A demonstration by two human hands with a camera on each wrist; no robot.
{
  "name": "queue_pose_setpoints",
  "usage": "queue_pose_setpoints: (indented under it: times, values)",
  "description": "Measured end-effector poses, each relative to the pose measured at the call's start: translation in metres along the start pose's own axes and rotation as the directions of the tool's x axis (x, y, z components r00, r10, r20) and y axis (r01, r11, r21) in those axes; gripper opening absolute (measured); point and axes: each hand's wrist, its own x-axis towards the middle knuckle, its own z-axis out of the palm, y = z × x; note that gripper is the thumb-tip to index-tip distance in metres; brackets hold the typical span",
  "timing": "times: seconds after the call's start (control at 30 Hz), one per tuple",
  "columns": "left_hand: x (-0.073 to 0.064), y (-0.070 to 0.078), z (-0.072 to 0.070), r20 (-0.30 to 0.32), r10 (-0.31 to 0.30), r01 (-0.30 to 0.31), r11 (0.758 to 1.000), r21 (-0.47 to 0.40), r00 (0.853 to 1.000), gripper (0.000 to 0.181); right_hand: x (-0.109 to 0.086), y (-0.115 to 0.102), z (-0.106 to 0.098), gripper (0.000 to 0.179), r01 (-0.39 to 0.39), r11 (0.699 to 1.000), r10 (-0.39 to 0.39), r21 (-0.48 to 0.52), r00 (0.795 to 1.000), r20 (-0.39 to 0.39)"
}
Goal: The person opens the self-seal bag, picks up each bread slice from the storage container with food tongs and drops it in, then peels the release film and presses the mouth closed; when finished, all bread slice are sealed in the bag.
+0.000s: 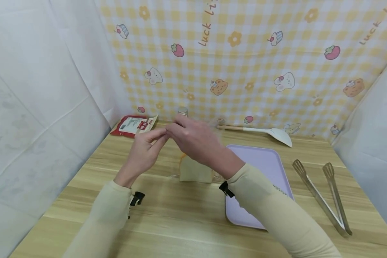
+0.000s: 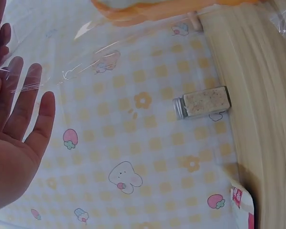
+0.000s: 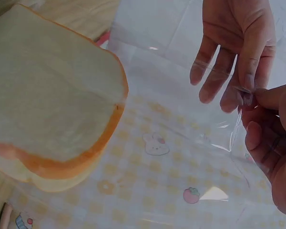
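Observation:
Slices of bread [image 1: 195, 171] stand on the table inside a clear plastic bag [image 3: 195, 136], their pale faces and orange-brown crust seen through the film in the right wrist view. Above them my hands meet at the bag's opening. My left hand [image 1: 143, 151] pinches the film's edge between thumb and index finger, its other fingers spread behind the film. Thumb and fingers of my right hand [image 1: 196, 139] pinch the same edge, right beside the left fingertips. In the head view my right hand covers part of the bread, and the film hardly shows.
A lilac tray [image 1: 258, 218] lies right of the bread, partly under my right forearm. Metal tongs [image 1: 322, 199] rest farther right. Along the back are a white spatula [image 1: 278, 136], a small seasoning jar [image 2: 207, 101] and a red-and-white packet [image 1: 130, 125].

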Motion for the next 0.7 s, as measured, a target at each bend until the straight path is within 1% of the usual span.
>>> queue_pose_setpoints:
  times: [0.07, 0.13, 0.27, 0.33, 0.43, 0.53, 0.63, 0.7]
  values:
    - [0.0, 0.001, 0.001, 0.008, 0.007, -0.008, 1.0, 0.013, 1.0, 0.024, -0.001, 0.001, -0.001, 0.011, 0.004, 1.0, -0.004, -0.014, 1.0, -0.013]
    - [0.0, 0.003, 0.001, 0.007, 0.016, -0.016, 0.999, 0.03, 1.0, 0.024, -0.002, 0.001, -0.001, 0.01, 0.019, 0.999, -0.02, -0.05, 0.999, -0.032]
    - [0.0, 0.006, 0.003, 0.001, 0.055, -0.055, 0.996, 0.065, 0.998, 0.023, -0.002, 0.001, 0.0, 0.013, 0.049, 0.99, -0.059, -0.129, 0.996, -0.073]
    - [-0.001, 0.006, 0.003, -0.003, 0.07, -0.069, 0.995, 0.069, 0.998, 0.023, -0.003, 0.002, 0.001, 0.013, 0.043, 0.989, -0.056, -0.141, 0.995, -0.086]
    - [-0.001, 0.007, 0.004, -0.01, 0.073, -0.073, 0.996, 0.044, 0.997, 0.023, -0.005, 0.004, 0.001, 0.01, 0.004, 0.997, -0.012, -0.076, 0.994, -0.105]
    - [-0.002, 0.007, 0.005, -0.015, 0.052, -0.052, 0.998, 0.023, 0.999, 0.024, -0.008, 0.006, 0.0, 0.007, -0.005, 1.0, 0.004, -0.009, 0.993, -0.115]
    - [-0.001, 0.006, 0.006, -0.026, 0.053, -0.053, 0.998, 0.03, 0.998, 0.025, -0.01, 0.006, -0.003, 0.008, 0.025, 1.0, -0.025, -0.007, 0.994, -0.107]
    - [-0.001, 0.005, 0.008, -0.036, 0.078, -0.076, 0.996, 0.044, 0.996, 0.025, -0.011, 0.006, -0.003, 0.01, 0.045, 0.998, -0.049, -0.038, 0.994, -0.1]
